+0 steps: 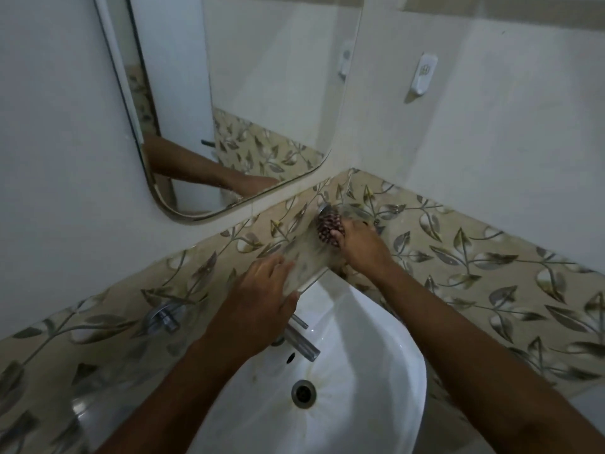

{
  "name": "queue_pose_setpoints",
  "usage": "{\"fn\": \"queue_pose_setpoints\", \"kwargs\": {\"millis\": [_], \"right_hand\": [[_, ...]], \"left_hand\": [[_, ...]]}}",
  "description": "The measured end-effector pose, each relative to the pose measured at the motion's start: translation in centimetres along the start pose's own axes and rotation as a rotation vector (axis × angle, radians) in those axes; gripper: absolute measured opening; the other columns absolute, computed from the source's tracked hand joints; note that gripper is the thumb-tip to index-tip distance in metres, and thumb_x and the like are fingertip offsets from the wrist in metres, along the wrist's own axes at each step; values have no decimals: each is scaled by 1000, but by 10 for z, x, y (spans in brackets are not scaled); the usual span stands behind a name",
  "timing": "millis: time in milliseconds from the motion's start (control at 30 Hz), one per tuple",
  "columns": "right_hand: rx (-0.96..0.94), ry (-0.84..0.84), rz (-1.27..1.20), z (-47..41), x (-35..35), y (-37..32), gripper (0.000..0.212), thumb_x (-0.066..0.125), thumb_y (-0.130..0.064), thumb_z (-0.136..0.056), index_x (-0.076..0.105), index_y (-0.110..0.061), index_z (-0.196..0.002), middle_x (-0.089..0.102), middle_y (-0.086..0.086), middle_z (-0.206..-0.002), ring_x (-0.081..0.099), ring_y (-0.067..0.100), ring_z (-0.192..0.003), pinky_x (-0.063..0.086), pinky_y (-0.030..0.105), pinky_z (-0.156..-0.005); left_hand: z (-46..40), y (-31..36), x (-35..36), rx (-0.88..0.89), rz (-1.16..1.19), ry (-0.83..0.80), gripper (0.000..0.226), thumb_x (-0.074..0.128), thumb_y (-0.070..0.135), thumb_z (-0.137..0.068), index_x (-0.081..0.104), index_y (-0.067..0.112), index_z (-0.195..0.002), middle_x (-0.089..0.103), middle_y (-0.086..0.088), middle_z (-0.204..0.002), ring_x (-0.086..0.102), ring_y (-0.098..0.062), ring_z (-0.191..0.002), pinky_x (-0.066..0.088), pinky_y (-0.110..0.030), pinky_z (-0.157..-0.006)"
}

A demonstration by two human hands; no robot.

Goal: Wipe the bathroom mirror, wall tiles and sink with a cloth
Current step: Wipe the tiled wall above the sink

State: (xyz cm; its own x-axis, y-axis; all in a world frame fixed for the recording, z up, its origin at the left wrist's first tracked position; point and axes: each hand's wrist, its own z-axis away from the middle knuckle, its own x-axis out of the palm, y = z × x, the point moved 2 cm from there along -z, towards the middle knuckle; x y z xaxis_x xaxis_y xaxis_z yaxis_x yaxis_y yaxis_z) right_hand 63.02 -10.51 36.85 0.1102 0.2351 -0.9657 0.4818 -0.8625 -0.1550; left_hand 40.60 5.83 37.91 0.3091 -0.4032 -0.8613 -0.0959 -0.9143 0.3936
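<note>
A wadded red-and-white patterned cloth [329, 227] rests on the far end of a glass shelf [304, 257], beside the shelf's chrome wall mount. My right hand [360, 247] is shut on the cloth and presses it onto the glass. At the shelf's near front corner, my left hand [258, 296] grips the edge with thumb underneath. The mirror [262, 77] hangs on the left wall above the shelf and reflects an arm. Leaf-patterned wall tiles [474, 257] run in a band along both walls. The white sink [376, 371] lies below the shelf, between my forearms.
A chrome tap [301, 345] sticks out over the basin under my left hand, with the drain [303, 393] below it. A chrome valve [163, 317] is on the left tile band. A white plastic hook [424, 73] is stuck high on the right wall.
</note>
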Motion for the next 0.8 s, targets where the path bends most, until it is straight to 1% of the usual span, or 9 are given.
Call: {"fn": "queue_pose_setpoints", "kwargs": {"millis": [100,200,267,333,433,500,567,667,800], "right_hand": [[152,-29,204,-25,-4,17,45,29,-38,-108,43,-6,-136,62,23,-130,54,36,-127,7,57,-121],[254,-67,267,-40,-3,13,45,31,-31,-105,40,0,-137,61,26,-130,50,40,-132,-1,62,-120],[312,-67,302,-40,2,1,50,33,-25,-102,34,6,-141,57,31,-133,49,42,-132,3,62,-122],[315,-60,401,-31,5,-10,57,33,-23,-101,28,11,-146,48,35,-143,38,47,-141,4,62,-122],[274,-74,540,-30,-9,-11,46,39,-20,-100,50,2,-138,56,25,-140,33,48,-143,13,63,-118],[281,-71,495,-40,-19,0,36,41,-14,-98,60,-6,-128,63,18,-129,45,43,-131,33,57,-110],[278,-21,409,-50,-17,11,37,41,-9,-98,53,-5,-133,58,21,-130,48,40,-123,44,51,-102],[266,39,176,-53,-6,13,43,37,-5,-100,42,-5,-143,47,28,-137,43,43,-128,44,50,-103],[104,122,55,-38,-2,17,37,45,-16,-101,55,-6,-135,56,22,-134,49,39,-124,45,43,-101]], "left_hand": [[-2,1,1,-6,14,-12,64,27,52,-95,50,16,-142,51,-5,-145,43,-20,-137,44,-45,-111],[-7,3,1,6,9,-20,64,28,51,-94,51,14,-141,52,-6,-143,44,-23,-137,45,-46,-110],[-10,4,2,20,9,-14,60,32,48,-95,53,11,-138,54,-8,-139,48,-24,-134,47,-46,-108],[-11,4,4,34,4,-10,56,36,44,-96,55,10,-136,56,-9,-136,51,-25,-130,50,-44,-105],[-11,2,9,55,-13,-11,54,38,43,-97,56,11,-136,57,-8,-134,53,-25,-127,51,-44,-103],[-12,0,12,62,-21,-16,55,36,45,-97,54,13,-137,56,-6,-134,52,-23,-127,50,-43,-104],[-13,1,13,47,-7,-10,56,33,47,-96,50,16,-141,52,-3,-138,48,-21,-131,45,-40,-110],[-18,2,14,17,26,-20,54,40,45,-96,44,20,-144,45,0,-145,40,-18,-137,38,-38,-115],[-22,3,16,19,30,-35,51,51,38,-100,41,21,-147,41,1,-148,35,-17,-140,33,-34,-118]]}}
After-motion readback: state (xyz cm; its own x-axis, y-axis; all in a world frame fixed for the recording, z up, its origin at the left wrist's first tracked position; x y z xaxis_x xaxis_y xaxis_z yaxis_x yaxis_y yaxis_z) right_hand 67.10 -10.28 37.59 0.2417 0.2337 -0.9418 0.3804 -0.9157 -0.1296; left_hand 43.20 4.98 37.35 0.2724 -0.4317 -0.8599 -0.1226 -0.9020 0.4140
